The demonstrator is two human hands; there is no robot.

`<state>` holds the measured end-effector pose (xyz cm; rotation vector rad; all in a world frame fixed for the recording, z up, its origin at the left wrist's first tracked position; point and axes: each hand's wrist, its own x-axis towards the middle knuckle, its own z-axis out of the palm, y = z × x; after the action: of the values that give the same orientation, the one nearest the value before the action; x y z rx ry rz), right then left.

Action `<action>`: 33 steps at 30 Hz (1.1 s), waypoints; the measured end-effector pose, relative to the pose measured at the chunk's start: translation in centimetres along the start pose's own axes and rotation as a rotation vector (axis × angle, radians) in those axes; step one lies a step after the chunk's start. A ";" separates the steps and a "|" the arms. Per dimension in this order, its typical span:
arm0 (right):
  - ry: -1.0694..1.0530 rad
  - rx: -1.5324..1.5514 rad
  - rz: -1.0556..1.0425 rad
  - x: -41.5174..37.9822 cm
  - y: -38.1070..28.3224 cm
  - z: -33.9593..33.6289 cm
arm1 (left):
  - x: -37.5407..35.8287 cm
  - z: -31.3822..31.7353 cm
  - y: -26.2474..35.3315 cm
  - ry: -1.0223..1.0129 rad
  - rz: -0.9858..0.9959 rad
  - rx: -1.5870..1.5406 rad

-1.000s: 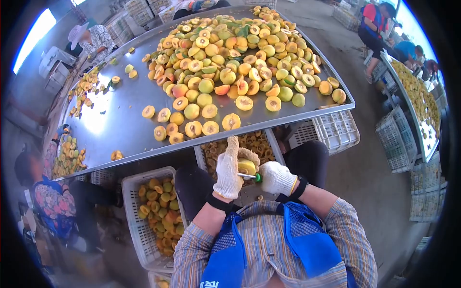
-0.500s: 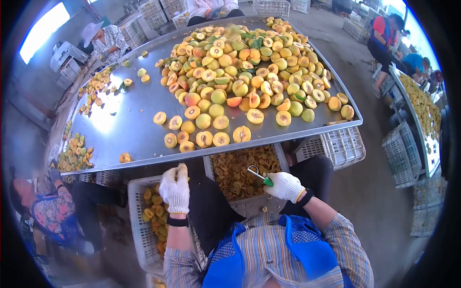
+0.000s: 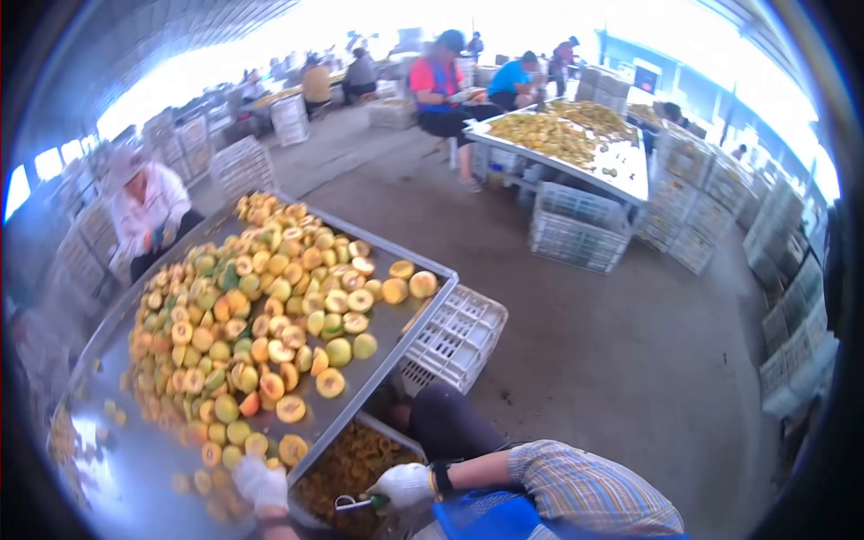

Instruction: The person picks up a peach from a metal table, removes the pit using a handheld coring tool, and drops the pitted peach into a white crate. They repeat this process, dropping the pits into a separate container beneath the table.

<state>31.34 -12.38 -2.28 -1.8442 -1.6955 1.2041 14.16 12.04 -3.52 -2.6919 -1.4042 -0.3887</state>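
Observation:
My left hand (image 3: 261,483), in a white knit glove, reaches over the metal table's front edge. Its blurred fingertips are right at the peach halves (image 3: 292,448) nearest that edge. White-gloved too, my right hand (image 3: 403,486) is closed around the green handle of a pitting tool (image 3: 351,503) with a metal loop at its end. Below the tool and the table edge sits a crate of brownish fruit scraps (image 3: 346,463). Cut yellow peaches (image 3: 243,315), some blushed red and with a few green leaves among them, lie heaped on the metal table (image 3: 382,335).
A white plastic crate (image 3: 459,337) stands under the table's right corner. Across the table sits a person in a pale top (image 3: 148,211). Another fruit-covered table (image 3: 630,175) stands farther off, with people seated behind it and stacked crates (image 3: 688,198) alongside.
My view has swung to the right, bringing more of the hall into sight. My left hand has gone from above the side crate to the fruit at the table edge. My right hand keeps the tool.

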 end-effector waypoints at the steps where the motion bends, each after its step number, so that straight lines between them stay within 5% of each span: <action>1: 0.035 0.001 0.014 -0.3 0.1 -0.3 | -0.2 -0.2 0.6 0.081 -0.009 -0.068; 5: 0.088 0.118 -0.083 0.4 0.6 0.3 | -1.6 -1.7 -0.7 0.156 -0.147 -0.440; 7: 0.088 0.121 -0.081 0.5 0.4 0.4 | -3.3 -5.6 2.0 0.273 -0.425 -1.585; 8: 0.065 0.129 -0.041 0.5 0.0 0.2 | -4.0 -5.8 2.2 0.276 -0.424 -1.586; 11: 0.051 0.127 -0.007 0.3 -0.8 -0.5 | -5.9 -8.2 4.6 0.318 -0.640 -2.427; 14: 0.096 0.080 -0.038 -0.6 -2.3 -1.4 | -7.7 -7.0 4.3 0.025 -0.614 -2.390; 18: 0.244 0.031 -0.185 -1.4 -3.0 -1.5 | -8.8 -7.6 7.2 -0.098 -0.681 -2.387; 33: 0.293 -0.042 -0.183 -2.8 -3.4 -2.3 | -10.0 -9.5 12.5 0.097 -0.695 -2.174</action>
<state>31.23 -13.62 2.53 -1.7454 -1.6893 0.7889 17.14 -4.92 3.65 -2.0157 -2.4204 -3.7167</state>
